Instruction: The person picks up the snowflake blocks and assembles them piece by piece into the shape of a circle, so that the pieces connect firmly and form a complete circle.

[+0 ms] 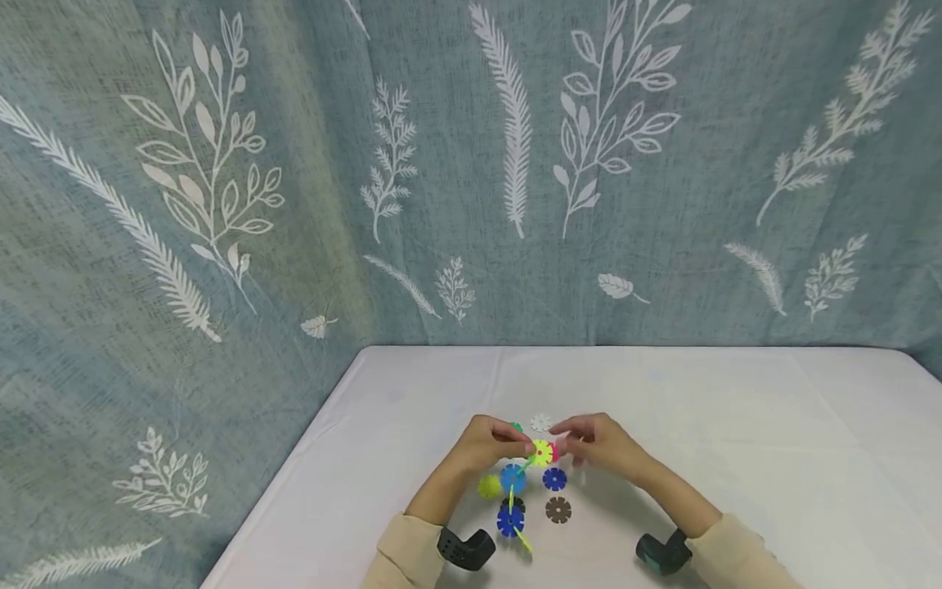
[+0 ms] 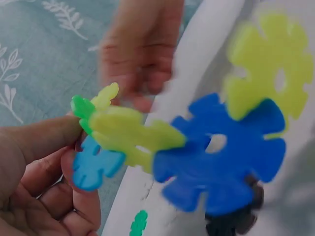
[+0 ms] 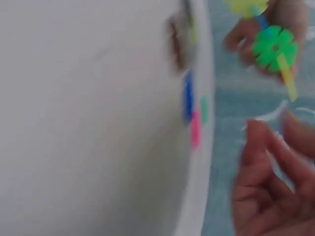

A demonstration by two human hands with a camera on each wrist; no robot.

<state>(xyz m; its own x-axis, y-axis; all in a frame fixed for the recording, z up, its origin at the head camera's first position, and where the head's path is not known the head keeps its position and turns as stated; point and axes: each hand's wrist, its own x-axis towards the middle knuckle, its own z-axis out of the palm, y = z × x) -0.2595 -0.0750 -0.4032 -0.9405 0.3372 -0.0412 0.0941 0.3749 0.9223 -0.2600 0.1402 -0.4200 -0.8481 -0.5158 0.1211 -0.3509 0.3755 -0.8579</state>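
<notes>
My left hand (image 1: 489, 446) pinches a chain of interlocked plastic snowflake discs (image 1: 513, 478) between thumb and fingers, near its upper end. In the left wrist view, a green disc (image 2: 82, 109) and a light blue disc (image 2: 93, 169) sit at the fingertips. Yellow discs and a big blue disc (image 2: 221, 157) run on from there, slanting toward the camera. Beside the chain's top yellow disc (image 1: 542, 452) is my right hand (image 1: 599, 442), fingers loosely bent and holding nothing. The right wrist view shows a gap between this hand (image 3: 266, 187) and the chain's green disc (image 3: 268, 49).
Loose discs lie on the white table (image 1: 699, 409) around and under the chain: white (image 1: 540, 422), pink (image 1: 555, 451), dark blue (image 1: 555, 479), brown (image 1: 558, 510), yellow-green (image 1: 489, 487), and partly hidden green and black ones. A patterned curtain (image 1: 456, 164) hangs behind.
</notes>
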